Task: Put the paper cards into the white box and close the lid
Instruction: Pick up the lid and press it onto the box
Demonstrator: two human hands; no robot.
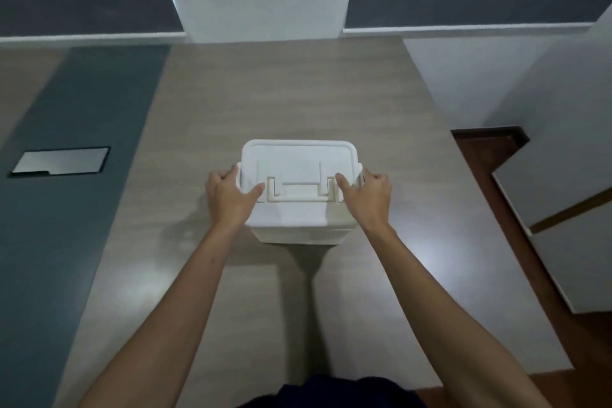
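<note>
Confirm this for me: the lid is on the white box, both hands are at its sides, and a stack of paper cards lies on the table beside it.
Wrong on the cards. The head view shows the lid on the white box, with the left hand and right hand at its sides, but no paper cards lie on the table.

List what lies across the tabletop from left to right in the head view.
Metal plate set in the dark strip → left hand → white box with its lid on → right hand.
</note>
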